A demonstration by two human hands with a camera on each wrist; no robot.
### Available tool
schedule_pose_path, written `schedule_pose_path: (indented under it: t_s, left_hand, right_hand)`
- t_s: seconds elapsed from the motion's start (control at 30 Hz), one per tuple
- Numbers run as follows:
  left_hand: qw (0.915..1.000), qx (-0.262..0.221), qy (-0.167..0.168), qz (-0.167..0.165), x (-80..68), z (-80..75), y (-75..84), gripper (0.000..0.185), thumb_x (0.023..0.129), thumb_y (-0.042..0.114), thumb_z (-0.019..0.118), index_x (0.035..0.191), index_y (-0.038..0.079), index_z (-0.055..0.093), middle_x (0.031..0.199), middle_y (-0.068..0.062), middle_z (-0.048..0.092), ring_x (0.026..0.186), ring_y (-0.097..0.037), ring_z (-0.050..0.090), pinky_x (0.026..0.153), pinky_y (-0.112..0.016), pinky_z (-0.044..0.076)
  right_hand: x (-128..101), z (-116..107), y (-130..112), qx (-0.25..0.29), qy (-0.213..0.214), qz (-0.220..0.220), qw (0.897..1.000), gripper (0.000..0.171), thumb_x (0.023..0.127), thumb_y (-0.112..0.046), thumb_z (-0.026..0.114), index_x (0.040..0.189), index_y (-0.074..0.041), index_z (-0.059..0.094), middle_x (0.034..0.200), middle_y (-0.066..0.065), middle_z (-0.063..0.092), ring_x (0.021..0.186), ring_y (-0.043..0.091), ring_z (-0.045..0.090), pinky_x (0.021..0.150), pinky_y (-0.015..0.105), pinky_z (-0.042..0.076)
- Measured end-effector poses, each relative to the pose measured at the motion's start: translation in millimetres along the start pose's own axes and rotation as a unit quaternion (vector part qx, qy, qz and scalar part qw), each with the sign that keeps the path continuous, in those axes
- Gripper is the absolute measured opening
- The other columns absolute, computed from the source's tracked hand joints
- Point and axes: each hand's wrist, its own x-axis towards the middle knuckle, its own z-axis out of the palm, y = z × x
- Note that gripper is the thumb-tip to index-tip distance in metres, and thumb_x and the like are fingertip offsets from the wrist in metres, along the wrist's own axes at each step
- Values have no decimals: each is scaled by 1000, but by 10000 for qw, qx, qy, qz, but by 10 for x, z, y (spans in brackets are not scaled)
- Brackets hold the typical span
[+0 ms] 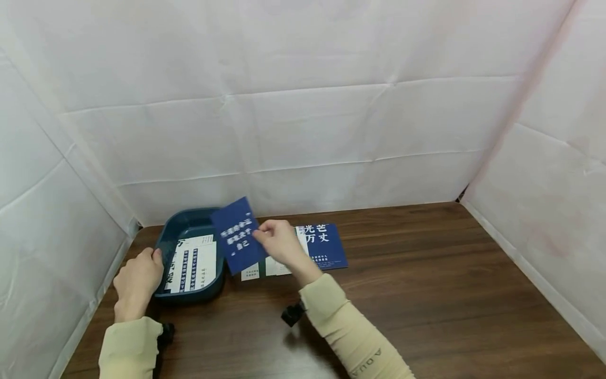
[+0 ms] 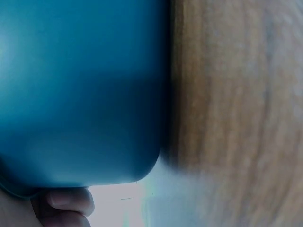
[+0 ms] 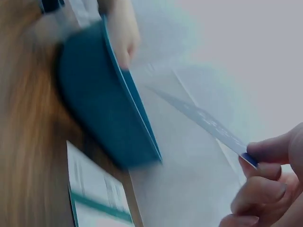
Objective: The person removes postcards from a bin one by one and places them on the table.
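Note:
My right hand (image 1: 282, 243) pinches a blue card (image 1: 235, 239) with white lettering by its right edge. The card is raised and tilted, overlapping the right side of a dark teal plastic tray (image 1: 194, 298) in the head view. Between thumb and fingers the card (image 3: 203, 122) shows almost edge-on in the right wrist view. At the tray's left rim, my left hand (image 1: 138, 279) grips the edge; in the left wrist view its curled fingers (image 2: 71, 201) show at the rim. White cards (image 1: 201, 266) with blue lettering lie inside the tray.
Right of the tray, several overlapping cards lie on the brown wooden table (image 1: 426, 295), among them a blue card (image 1: 333, 252) and a white-and-green card (image 1: 250, 272). My right forearm passes in front of them. White sheeting (image 1: 303, 131) hangs behind and at both sides.

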Motion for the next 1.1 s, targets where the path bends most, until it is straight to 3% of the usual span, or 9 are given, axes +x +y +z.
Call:
schedule_pose_path:
  t_s: [0.17,0.37,0.63,0.83,1.1]
  left_hand:
    - [10000,5,-32,-13,3,-13,3,45,106,29,33,127,-8,49,113,-40,55,85,-55,57,66,-63,43]
    - [10000,17,28,-29,-10,-59,-20,47,106,29,32,129,-9,48,116,-41,53,89,-58,55,69,-65,42]
    - [9999,42,-28,-134,-58,-43,-62,47,106,27,33,129,-10,47,117,-41,52,90,-57,55,69,-64,43]
    - [9999,86,-34,-92,-37,-45,-71,47,106,28,33,129,-11,47,117,-41,52,90,-57,55,69,-65,43]
    - [9998,82,-101,-167,-38,-90,-63,47,106,29,32,127,-10,48,115,-41,53,90,-57,55,70,-65,42]
  right_hand:
    - [-76,-455,353,230,11,96,9997,21,97,-17,61,81,-5,61,57,-3,42,47,9,34,44,24,28]
    - [-107,-864,692,769,93,585,9953,31,100,-16,57,71,-6,49,54,-3,35,43,10,30,43,24,25]
    - [-158,-1314,944,593,-186,961,9934,35,104,-19,48,73,-5,47,54,-2,32,43,10,24,43,25,23]
    - [-191,-1501,1097,267,-312,1225,9916,37,105,-20,47,72,-5,48,55,-1,34,43,11,24,44,25,24]
    - [-176,-1559,1246,-373,-402,1287,9902,39,104,-20,48,67,-7,48,52,-2,34,41,10,28,44,25,26]
